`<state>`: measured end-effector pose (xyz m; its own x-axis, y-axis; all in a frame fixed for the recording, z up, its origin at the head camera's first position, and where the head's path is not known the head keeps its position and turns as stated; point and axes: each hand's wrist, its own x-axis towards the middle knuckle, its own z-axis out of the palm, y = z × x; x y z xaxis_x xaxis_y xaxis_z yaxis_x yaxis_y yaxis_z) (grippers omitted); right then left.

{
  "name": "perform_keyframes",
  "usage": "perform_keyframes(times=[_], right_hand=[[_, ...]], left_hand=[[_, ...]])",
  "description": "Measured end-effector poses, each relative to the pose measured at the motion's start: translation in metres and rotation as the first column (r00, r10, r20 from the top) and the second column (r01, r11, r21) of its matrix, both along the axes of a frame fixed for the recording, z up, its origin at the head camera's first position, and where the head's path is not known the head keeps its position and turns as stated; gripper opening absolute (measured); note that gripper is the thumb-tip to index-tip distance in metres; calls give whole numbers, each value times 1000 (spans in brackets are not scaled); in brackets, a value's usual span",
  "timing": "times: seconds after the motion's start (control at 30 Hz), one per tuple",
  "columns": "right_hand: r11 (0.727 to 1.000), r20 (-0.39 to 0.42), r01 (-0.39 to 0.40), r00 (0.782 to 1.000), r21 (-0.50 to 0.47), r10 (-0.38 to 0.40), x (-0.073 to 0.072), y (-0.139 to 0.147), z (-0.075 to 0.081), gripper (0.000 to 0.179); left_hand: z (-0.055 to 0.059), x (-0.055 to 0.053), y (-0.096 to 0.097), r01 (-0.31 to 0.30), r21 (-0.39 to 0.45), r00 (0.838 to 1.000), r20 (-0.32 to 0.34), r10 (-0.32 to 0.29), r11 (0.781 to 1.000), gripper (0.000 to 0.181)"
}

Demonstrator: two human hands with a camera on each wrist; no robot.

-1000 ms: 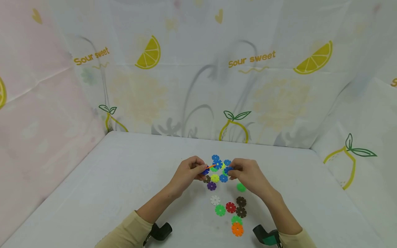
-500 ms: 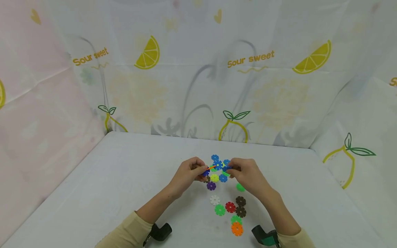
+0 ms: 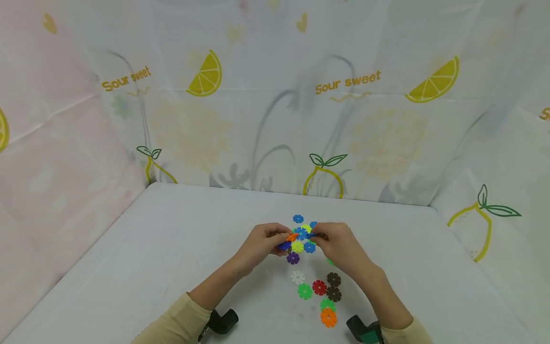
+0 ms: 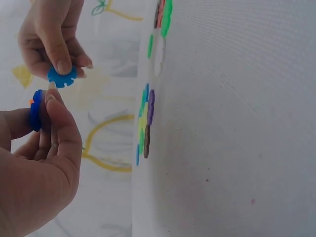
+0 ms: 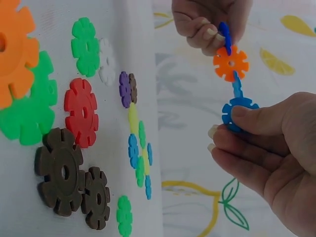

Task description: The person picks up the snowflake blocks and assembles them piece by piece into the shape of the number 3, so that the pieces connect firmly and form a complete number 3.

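Note:
Several notched plastic discs are linked in a chain between my two hands, held above the table. My left hand [image 3: 263, 243] pinches the dark blue disc [image 5: 225, 37] at one end. Slotted into it is an orange disc [image 5: 231, 63], followed by a blue disc [image 5: 237, 86] seen edge-on in the right wrist view. At the other end, my right hand [image 3: 341, 243] pinches another blue disc [image 5: 228, 117] between thumb and fingers. In the left wrist view, that disc shows flat under the right thumb, while the left fingertips hold the dark blue disc.
Loose discs lie on the white table [image 3: 172, 267]: a purple disc [image 3: 293, 258], a white disc [image 3: 298, 277], a red disc [image 3: 319, 287], brown ones and an orange one [image 3: 328, 317] overlapping a green one. More blue, yellow and green discs lie beneath the hands. Patterned cloth [image 3: 258, 119] hangs behind.
The held chain has turned, so the orange disc now shows its face in the head view instead of its edge. Both hands dipped slightly, and the right hand shifted a little to the left.

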<state>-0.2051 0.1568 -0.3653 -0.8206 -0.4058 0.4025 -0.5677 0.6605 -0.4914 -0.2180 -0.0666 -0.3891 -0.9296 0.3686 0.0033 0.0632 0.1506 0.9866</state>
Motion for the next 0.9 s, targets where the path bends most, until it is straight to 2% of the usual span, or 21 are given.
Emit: perform_keyframes(times=[0.33,0.47,0.9], right_hand=[[999,-22,-51,998,8,51,1,-2,-2,6],[998,-32,-64,997,18,65,1,-3,-2,6],[997,-102,-32,994,70,39,5,-8,-1,4]], left_hand=[[-3,-1,0,31,-53,1000,-3,-31,998,27],[-4,-1,0,26,-68,999,-17,-27,997,27],[-2,0,0,12,-85,999,-33,-14,996,29]])
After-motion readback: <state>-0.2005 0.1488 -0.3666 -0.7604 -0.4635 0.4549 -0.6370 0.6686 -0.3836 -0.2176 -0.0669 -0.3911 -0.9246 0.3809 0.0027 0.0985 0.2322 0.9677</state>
